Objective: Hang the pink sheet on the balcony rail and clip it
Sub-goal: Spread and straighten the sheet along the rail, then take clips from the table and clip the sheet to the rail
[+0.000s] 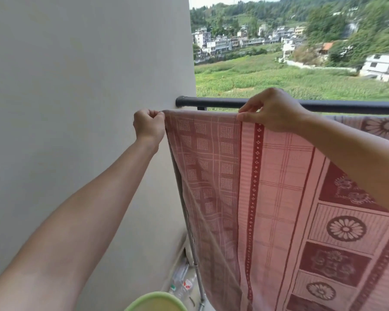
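Starting nearest: green basin (pixel 155 303) at lower edge. Pink sheet (pixel 267 187) held spread, hanging limp; judged light, soft, best taken along top hem. Top corner pinched by left grip (pixel 148 126), hem pinched by right grip (pixel 272 111), just short of balcony rail (pixel 222 102). No clip seen. Fields (pixel 279 81) beyond.

Both arms outstretched, left grip (pixel 149 125) and right grip (pixel 272 111) each in a fingertip pinch

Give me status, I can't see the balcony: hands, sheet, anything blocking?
Left hand pinches pink sheet corner by wall. Right hand pinches top edge. Edge sits just below black rail; no clip in view. Nothing blocking.
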